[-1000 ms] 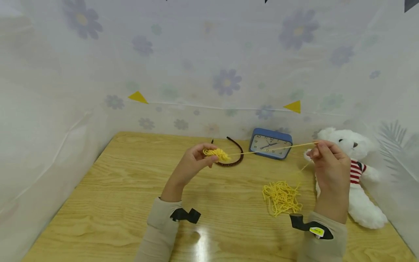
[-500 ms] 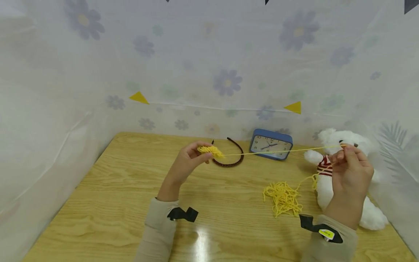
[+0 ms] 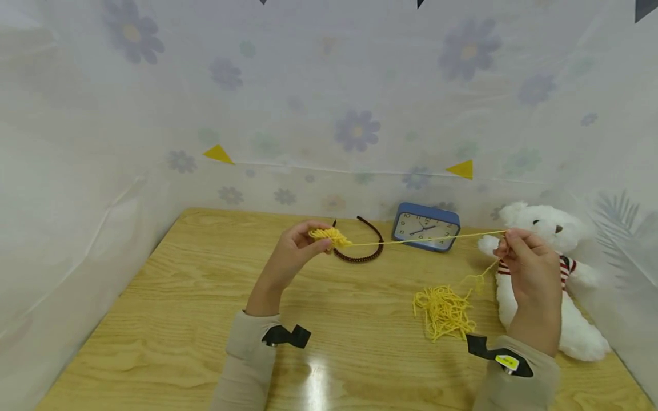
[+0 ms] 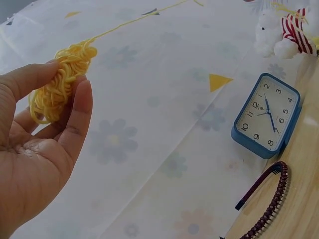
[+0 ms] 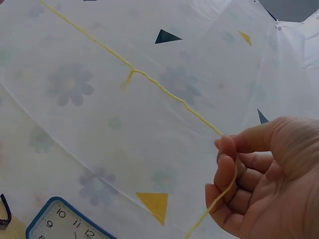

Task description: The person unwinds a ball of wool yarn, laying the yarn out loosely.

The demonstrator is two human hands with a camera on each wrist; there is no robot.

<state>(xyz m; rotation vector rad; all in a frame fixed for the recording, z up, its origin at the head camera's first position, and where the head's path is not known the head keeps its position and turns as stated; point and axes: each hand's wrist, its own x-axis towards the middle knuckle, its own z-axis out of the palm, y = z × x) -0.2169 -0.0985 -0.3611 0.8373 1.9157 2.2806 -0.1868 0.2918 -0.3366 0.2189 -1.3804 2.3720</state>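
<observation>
Above the table, my left hand (image 3: pixel 293 257) grips a small bundle of yellow yarn (image 4: pixel 60 82) between thumb and fingers. From the bundle a single strand (image 3: pixel 411 240) runs taut to the right. My right hand (image 3: pixel 534 274) pinches that strand between thumb and fingertips, in front of the white teddy bear. In the right wrist view the strand (image 5: pixel 159 85) has a small tuft partway along and passes down across the curled fingers (image 5: pixel 229 174). Below the right hand, the tail drops to a loose pile of yellow yarn (image 3: pixel 443 313) on the table.
A blue alarm clock (image 3: pixel 426 227) stands at the back of the wooden table (image 3: pixel 180 319). Left of it lies a dark beaded headband (image 3: pixel 379 245). The white teddy bear (image 3: pixel 581 325) in a striped top sits at the right, partly behind my right arm. Patterned curtains enclose the table.
My right hand went right along with the strand, then came back left somewhat. My left hand shifted slightly left with the bundle. The yarn pile stayed about where it was.
</observation>
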